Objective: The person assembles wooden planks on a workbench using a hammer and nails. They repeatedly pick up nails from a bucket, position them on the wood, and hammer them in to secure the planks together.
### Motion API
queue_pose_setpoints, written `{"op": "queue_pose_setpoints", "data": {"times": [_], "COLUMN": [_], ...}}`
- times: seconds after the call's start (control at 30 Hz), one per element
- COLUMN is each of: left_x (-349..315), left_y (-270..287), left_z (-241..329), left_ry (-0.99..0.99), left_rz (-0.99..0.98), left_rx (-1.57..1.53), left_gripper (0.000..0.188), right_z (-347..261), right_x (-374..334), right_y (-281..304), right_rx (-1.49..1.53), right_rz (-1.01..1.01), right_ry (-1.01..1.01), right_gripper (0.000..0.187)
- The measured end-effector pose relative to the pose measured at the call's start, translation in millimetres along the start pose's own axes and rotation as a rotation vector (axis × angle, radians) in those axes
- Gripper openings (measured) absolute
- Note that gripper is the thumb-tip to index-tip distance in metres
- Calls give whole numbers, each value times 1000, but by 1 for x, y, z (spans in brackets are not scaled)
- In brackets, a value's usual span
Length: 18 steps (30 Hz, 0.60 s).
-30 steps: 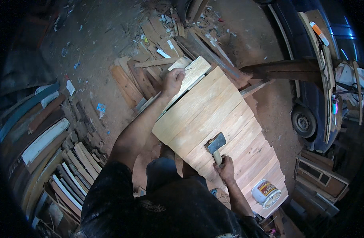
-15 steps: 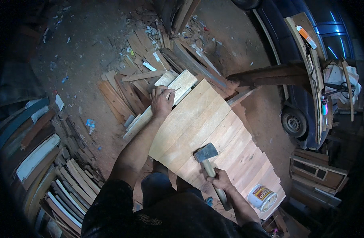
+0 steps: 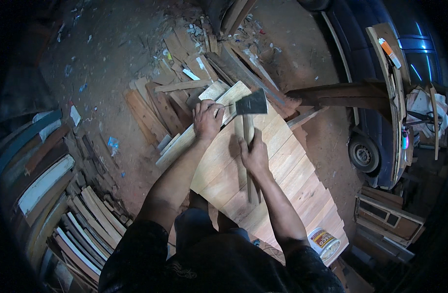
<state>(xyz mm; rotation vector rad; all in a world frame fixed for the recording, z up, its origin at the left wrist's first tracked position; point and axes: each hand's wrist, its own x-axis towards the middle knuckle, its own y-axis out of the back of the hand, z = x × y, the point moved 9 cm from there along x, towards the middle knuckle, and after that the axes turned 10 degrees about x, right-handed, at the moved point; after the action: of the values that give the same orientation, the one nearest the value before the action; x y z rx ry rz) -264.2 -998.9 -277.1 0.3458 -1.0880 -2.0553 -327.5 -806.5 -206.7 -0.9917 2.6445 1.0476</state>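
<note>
Sadly, whatever the left hand (image 3: 207,118) pinches is too small to make out; its fingers are pressed together at the far end of the pale, smooth wooden plank panel (image 3: 277,161). The right hand (image 3: 254,154) is wrapped tight around the wooden handle of a hammer with a flat grey metal head (image 3: 251,102). Half a second ago the hammer lay lower on the panel; now its head is up beside the left hand.

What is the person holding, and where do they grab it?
The right hand grips a hammer by its wooden handle, just below the head. The left hand presses on the boards.
</note>
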Motion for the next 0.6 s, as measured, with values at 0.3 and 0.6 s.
{"op": "queue_pose_setpoints", "data": {"times": [0.3, 0.6], "left_x": [1, 3], "left_y": [1, 2], "left_z": [2, 1], "left_ry": [-8, -6], "left_rz": [-9, 8], "left_rx": [15, -23], "left_gripper": [12, 9], "right_z": [15, 13], "right_x": [30, 35], "right_y": [-24, -24], "right_rx": [-331, -293], "right_rz": [-86, -78], "right_ry": [-64, -36], "right_gripper": [42, 43]}}
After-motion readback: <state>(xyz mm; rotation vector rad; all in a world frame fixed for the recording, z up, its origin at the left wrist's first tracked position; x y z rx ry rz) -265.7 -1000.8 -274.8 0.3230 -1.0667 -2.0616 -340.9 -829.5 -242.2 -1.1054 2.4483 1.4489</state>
